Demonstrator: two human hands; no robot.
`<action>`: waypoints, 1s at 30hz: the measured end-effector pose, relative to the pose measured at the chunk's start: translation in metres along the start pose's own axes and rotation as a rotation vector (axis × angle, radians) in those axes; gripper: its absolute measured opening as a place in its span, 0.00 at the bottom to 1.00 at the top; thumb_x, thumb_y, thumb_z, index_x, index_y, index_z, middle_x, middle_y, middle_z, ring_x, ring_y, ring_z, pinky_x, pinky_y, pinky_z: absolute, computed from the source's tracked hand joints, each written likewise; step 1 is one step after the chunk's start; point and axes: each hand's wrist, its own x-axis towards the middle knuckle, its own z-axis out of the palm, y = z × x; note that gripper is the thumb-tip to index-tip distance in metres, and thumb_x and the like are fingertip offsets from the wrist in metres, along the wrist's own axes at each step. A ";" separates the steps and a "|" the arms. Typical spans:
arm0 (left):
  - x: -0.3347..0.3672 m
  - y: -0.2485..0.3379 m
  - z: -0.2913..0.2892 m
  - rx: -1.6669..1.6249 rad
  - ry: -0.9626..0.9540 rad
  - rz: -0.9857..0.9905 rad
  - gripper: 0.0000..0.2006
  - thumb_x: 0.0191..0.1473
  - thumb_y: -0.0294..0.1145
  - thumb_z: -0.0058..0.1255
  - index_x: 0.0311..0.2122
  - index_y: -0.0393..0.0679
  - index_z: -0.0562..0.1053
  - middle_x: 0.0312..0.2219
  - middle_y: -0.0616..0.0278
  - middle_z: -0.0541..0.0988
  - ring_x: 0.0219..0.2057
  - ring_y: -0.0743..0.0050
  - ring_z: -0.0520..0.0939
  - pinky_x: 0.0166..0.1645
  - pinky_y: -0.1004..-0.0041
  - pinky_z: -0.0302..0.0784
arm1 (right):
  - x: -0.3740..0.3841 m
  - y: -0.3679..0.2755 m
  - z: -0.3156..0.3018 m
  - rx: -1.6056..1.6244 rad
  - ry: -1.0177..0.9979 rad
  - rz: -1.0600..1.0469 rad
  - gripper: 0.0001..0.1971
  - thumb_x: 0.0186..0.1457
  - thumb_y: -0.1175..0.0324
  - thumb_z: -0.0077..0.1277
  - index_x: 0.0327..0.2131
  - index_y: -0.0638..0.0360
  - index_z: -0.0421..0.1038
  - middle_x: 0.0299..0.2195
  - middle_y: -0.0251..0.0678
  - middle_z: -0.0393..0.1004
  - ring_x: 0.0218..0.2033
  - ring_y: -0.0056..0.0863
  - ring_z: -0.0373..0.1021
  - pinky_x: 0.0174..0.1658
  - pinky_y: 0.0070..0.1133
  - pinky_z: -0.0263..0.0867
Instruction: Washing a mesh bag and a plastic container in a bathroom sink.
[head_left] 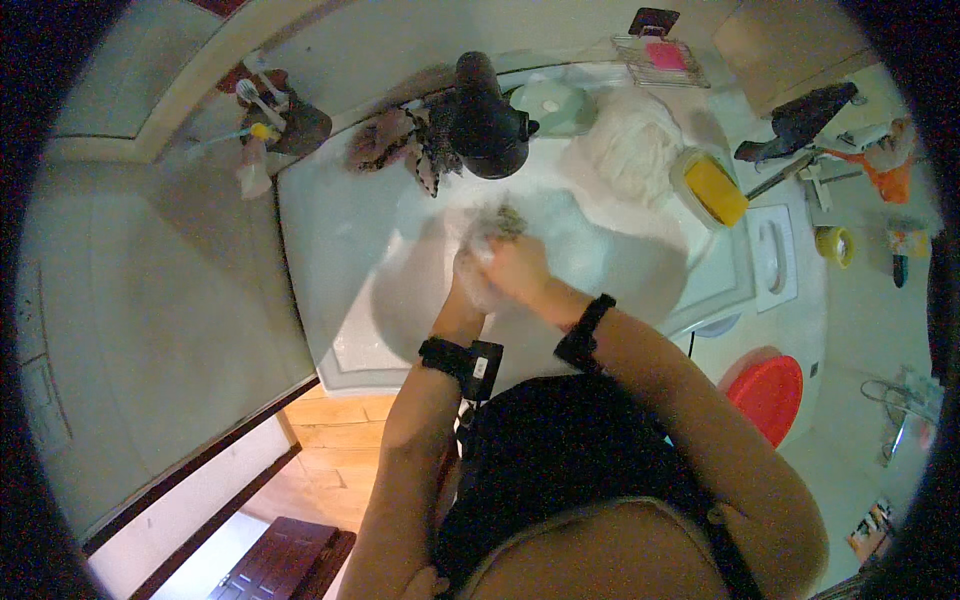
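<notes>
Over the white sink [355,350], my two hands are pressed together, blurred by motion. My right hand [518,268] is closed on a soapy, greyish-green bunched cloth [507,220], which sticks out beyond the fingers. My left hand [468,268] lies against the right one, closed around the same foamy bundle; its fingers are mostly hidden. What kind of cloth it is cannot be made out. Beyond the hands, a black faucet [490,130] stands at the back of the basin. Both wrists wear black straps.
Patterned dark fabric [385,142] lies left of the faucet. To its right are a pale green box [555,105], a bunched white cloth [630,145] and a yellow bar in a container [715,190]. A wire rack [640,70] holds something pink. A red basin [768,400] stands right.
</notes>
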 end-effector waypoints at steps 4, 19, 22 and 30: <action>-0.021 0.006 0.056 -0.253 0.183 -0.091 0.18 0.45 0.38 0.47 0.41 0.42 0.63 0.33 0.62 0.70 0.34 0.71 0.70 0.39 0.70 0.67 | 0.025 0.070 -0.009 -0.558 -0.203 -0.037 0.11 0.46 0.61 0.41 0.29 0.56 0.68 0.23 0.37 0.69 0.23 0.34 0.68 0.23 0.29 0.65; 0.008 -0.022 -0.067 1.435 0.370 0.222 0.25 0.49 0.50 0.35 0.45 0.39 0.58 0.38 0.56 0.69 0.37 0.62 0.70 0.38 0.66 0.65 | 0.004 0.063 -0.005 -0.280 -0.229 0.232 0.15 0.37 0.65 0.48 0.30 0.65 0.68 0.31 0.42 0.68 0.35 0.39 0.65 0.35 0.30 0.61; 0.003 -0.001 0.010 1.072 0.128 -0.095 0.23 0.50 0.49 0.33 0.45 0.42 0.59 0.39 0.57 0.68 0.36 0.61 0.72 0.35 0.64 0.68 | -0.002 0.094 -0.001 0.206 -0.156 0.496 0.21 0.37 0.62 0.51 0.36 0.65 0.66 0.34 0.42 0.67 0.35 0.35 0.65 0.37 0.26 0.61; -0.011 0.013 0.024 -0.236 0.097 -0.176 0.17 0.50 0.45 0.35 0.41 0.46 0.62 0.36 0.58 0.68 0.35 0.64 0.72 0.34 0.64 0.71 | 0.003 0.005 0.002 0.582 -0.186 0.016 0.25 0.38 0.58 0.49 0.40 0.62 0.62 0.38 0.48 0.65 0.37 0.42 0.64 0.39 0.26 0.62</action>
